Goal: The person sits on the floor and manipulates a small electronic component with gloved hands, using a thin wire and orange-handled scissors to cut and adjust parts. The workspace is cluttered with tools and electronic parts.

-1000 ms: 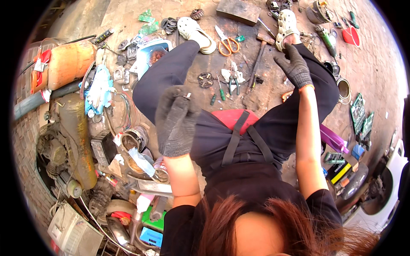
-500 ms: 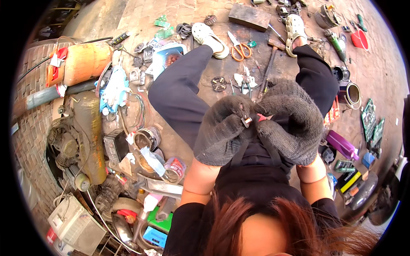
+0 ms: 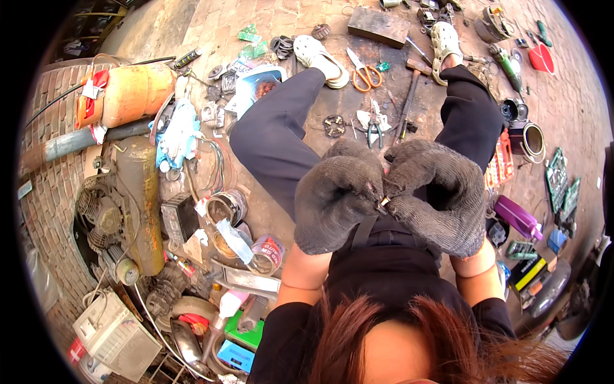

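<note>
My left hand [image 3: 339, 195] and my right hand [image 3: 441, 195] both wear dark grey knitted gloves. They meet in front of my lap, fingers curled and fingertips pressed together. Pinched between them is a small shiny metal piece [image 3: 384, 201], mostly covered by the gloves, so its kind is unclear. A trace of red shows between the fingers just beyond it. On the floor past my hands lie pliers [image 3: 375, 134] on a crumpled white cloth, orange-handled scissors [image 3: 364, 74] and a hammer [image 3: 409, 96].
A dark metal block [image 3: 378, 27] lies at the far side. To the left are an orange gas cylinder [image 3: 137, 95], a rusty tank [image 3: 144, 205] and open cans [image 3: 227, 208]. At right sit a purple bottle [image 3: 517, 216], circuit boards [image 3: 558, 179] and a red container [image 3: 541, 59].
My hands have come closer, and their fingertips now meet at the metal piece. Earlier it showed at my left fingertips, with a red bit at my right ones; the red is now mostly hidden.
</note>
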A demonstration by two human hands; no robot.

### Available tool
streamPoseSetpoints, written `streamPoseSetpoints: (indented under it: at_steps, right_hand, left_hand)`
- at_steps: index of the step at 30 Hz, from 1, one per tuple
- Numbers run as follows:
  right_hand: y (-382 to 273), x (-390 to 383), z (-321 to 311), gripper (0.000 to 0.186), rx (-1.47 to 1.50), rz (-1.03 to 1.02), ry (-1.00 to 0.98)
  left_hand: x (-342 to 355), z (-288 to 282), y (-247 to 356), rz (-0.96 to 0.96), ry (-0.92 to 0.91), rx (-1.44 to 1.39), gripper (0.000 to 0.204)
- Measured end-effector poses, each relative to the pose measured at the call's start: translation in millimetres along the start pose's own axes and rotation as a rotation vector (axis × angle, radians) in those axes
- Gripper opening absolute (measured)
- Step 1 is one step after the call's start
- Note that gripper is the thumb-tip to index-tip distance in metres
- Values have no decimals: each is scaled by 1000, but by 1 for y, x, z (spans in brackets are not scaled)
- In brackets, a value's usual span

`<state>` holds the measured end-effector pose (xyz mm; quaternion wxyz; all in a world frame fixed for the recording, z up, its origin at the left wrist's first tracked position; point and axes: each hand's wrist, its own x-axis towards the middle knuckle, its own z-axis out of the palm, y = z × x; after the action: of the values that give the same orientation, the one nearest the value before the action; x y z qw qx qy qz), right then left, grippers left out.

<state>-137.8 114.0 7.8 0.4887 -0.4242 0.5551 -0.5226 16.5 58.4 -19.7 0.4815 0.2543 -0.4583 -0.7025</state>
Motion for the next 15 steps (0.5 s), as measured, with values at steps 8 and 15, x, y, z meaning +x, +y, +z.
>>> streamPoseSetpoints:
  at_steps: [8, 15]
  right_hand:
    - [-1, 4, 8, 19, -29, -35, -9]
    - [1, 8, 9, 23, -8, 10, -31]
  left_hand:
    - [6, -8, 3, 206, -62, 382, 18]
    - [3, -7, 1, 116, -26, 383, 22]
